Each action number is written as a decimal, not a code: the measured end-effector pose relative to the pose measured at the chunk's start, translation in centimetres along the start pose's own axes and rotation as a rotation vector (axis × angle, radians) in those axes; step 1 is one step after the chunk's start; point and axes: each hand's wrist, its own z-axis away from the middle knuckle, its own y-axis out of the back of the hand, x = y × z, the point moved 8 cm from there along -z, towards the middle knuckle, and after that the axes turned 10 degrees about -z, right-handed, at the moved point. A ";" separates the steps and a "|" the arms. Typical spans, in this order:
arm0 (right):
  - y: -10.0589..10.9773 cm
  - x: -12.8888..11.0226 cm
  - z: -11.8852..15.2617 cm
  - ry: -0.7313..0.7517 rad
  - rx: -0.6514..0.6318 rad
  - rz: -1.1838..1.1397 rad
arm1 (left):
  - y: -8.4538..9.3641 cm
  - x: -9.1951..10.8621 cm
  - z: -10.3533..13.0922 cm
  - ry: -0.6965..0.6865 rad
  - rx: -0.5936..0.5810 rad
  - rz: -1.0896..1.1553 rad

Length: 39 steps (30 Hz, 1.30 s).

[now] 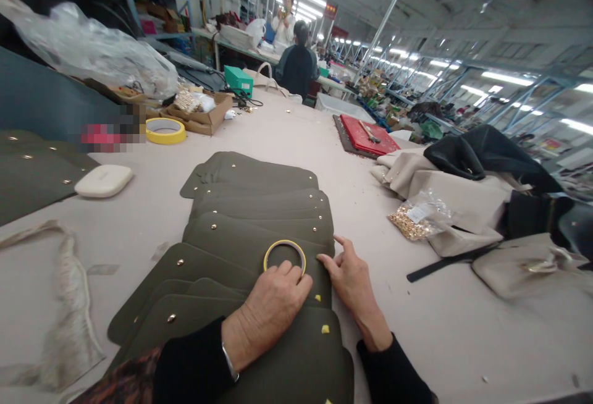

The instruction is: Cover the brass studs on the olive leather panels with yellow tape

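Note:
Overlapping olive-green leather pieces (259, 206) with small gold studs lie fanned out in a row before me on the table. My left hand (271, 305) is closed on a roll of yellow tape (265, 262), held upright over the pieces. With thumb and forefinger apart, my right hand (352, 277) touches the right edge of one piece. Small bits of yellow tape (325, 329) stick to the pieces near their right side. Whether my right fingertips pinch anything is hard to make out.
A larger yellow tape roll (165, 138) and a white rounded case (104, 181) lie to the left. On the right are a bag of gold studs (417, 217), beige and black bags (463, 194), and a hammer (370, 134) on a red board (359, 129). People are farther back.

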 end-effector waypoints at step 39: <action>1.5 -8.2 3.0 0.303 -0.126 -0.438 | 4.8 -3.3 0.9 -0.019 0.400 0.330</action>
